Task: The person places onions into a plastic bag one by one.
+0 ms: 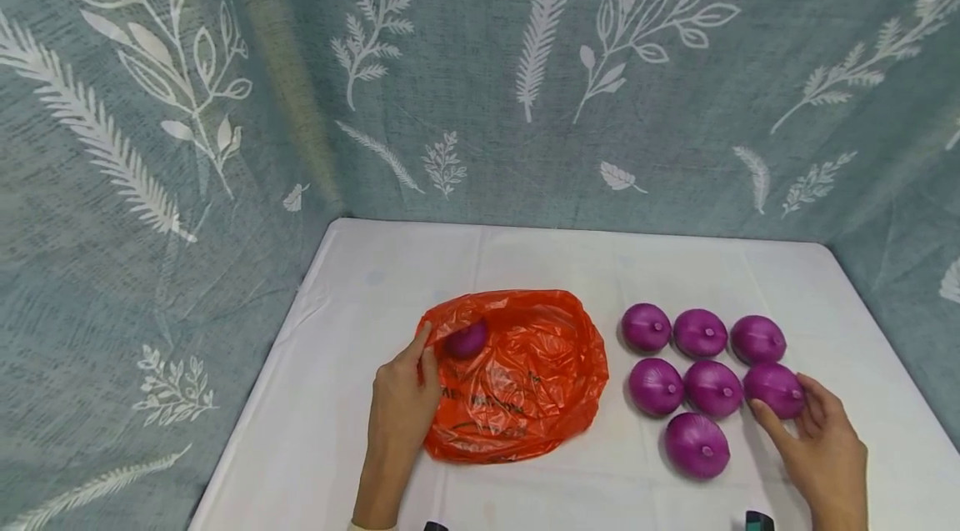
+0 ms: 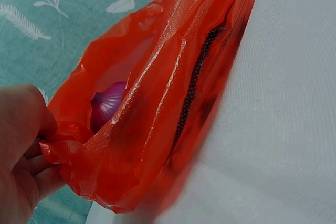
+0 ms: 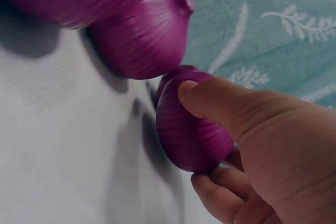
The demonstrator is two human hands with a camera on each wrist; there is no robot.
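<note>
The left hand [image 1: 405,398] pinches the rim of a red bag [image 1: 517,414] at about ten o'clock on its mouth, thumb and fingers drawn together on the thin plastic. The bag lies open on the desk [image 1: 375,298], with dark lettering on it and a purple bagged onion [image 1: 467,339] inside, toward ten o'clock and near the pinched edge. From the left wrist, the same onion shows through the mouth, partly behind a fold.

The right hand [image 1: 825,439] holds a purple onion [image 1: 776,389], reaching it from about five o'clock; the thumb lies on one side and the curled fingers on the other. Whether this onion bears on the desk, I cannot tell.

Six more onions sit at three o'clock from the bag. Seen from the held onion, the back-row right onion [image 1: 757,339] is just beside it at about eleven o'clock, the middle-row centre onion [image 1: 712,389] just beside it at nine, and the front onion [image 1: 697,446] near it at eight. Farther over, the middle-row left onion [image 1: 656,387] is at nine, and the back-row centre onion [image 1: 700,333] and back-row left onion [image 1: 646,327] are at about ten.

A blue-green curtain [image 1: 465,56] with white leaves hangs beyond the desk at twelve o'clock.
</note>
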